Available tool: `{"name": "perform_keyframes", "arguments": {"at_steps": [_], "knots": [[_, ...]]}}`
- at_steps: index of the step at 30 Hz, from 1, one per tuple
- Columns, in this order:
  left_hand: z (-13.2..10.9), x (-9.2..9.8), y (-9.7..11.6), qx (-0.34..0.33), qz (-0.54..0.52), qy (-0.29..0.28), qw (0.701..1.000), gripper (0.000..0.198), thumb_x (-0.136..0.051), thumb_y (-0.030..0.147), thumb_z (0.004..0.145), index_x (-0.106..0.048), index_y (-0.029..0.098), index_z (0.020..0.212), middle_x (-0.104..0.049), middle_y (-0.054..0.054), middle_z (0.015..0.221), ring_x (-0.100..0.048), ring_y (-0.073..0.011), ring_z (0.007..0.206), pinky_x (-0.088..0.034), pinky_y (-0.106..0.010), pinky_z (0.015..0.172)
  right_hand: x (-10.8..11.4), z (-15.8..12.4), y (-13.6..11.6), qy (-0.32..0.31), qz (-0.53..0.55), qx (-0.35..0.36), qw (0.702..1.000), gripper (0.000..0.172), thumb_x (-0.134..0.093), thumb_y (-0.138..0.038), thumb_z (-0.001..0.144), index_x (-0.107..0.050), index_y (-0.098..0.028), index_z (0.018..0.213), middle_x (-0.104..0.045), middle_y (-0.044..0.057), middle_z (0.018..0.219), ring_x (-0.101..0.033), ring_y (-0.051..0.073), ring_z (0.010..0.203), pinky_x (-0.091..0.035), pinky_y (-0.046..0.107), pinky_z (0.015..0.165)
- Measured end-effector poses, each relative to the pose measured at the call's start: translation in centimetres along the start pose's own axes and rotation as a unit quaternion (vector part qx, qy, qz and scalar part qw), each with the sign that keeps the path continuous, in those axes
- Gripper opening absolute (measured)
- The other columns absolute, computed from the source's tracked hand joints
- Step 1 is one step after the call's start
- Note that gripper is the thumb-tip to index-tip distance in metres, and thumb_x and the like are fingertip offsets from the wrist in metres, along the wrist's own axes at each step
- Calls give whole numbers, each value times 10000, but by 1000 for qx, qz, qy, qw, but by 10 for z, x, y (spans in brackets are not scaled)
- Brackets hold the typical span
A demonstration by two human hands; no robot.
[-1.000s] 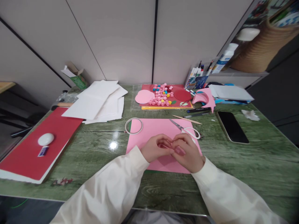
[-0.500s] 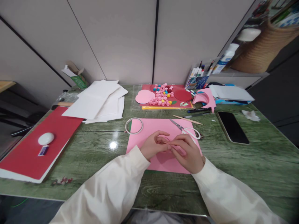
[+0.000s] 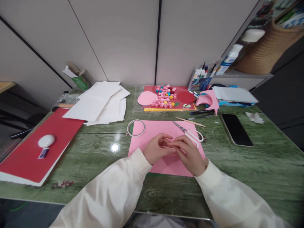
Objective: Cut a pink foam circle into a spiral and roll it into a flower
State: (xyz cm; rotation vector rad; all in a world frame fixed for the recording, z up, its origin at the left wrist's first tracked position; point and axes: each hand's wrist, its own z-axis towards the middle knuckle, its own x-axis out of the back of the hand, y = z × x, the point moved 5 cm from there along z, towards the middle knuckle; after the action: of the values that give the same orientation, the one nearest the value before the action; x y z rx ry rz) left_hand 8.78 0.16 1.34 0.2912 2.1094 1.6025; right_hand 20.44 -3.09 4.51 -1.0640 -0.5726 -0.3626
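My left hand (image 3: 156, 149) and my right hand (image 3: 189, 155) meet over a pink paper sheet (image 3: 152, 131) lying on the green table (image 3: 261, 164). Both have fingers curled and pinched together around a small pink paper piece (image 3: 169, 145), which is mostly hidden between the fingertips. White-handled scissors (image 3: 190, 133) lie on the sheet just beyond my right hand. A roll of tape (image 3: 136, 128) rests at the sheet's far left corner.
A red board (image 3: 40, 148) with a white oval object and a small purple item lies left. White sheets (image 3: 99, 103) are stacked behind. A red tray of small coloured paper flowers (image 3: 165, 96), pens, a wooden stick (image 3: 190, 121) and a phone (image 3: 236, 129) lie further back and right.
My fingers have shifted around the small pink piece, turning it between the fingertips. Both hands moved slightly away from me on the pink sheet. Nothing else moved.
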Motion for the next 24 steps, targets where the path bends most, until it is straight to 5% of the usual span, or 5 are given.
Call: {"name": "perform_keyframes", "arguments": {"at_steps": [9,24], "knots": [[2,-4,-3,6,-56,-38,998,420,-737,146,519,-529,139,883,-578,-12,754,-563,-107,716,-444,-267,683,8,0,8,71,28,-71,995,66,-614,-140,709,-616,-204,725,-466,0,718,-482,131,645,-408,261,564],[-1,-6,4,-19,-6,-81,997,349,-723,176,558,-552,125,858,-581,-19,723,-545,-99,683,-411,-263,701,4,2,1,22,33,-49,998,202,-608,-28,632,-489,-189,608,-457,-12,702,-481,135,663,-391,254,580]]}}
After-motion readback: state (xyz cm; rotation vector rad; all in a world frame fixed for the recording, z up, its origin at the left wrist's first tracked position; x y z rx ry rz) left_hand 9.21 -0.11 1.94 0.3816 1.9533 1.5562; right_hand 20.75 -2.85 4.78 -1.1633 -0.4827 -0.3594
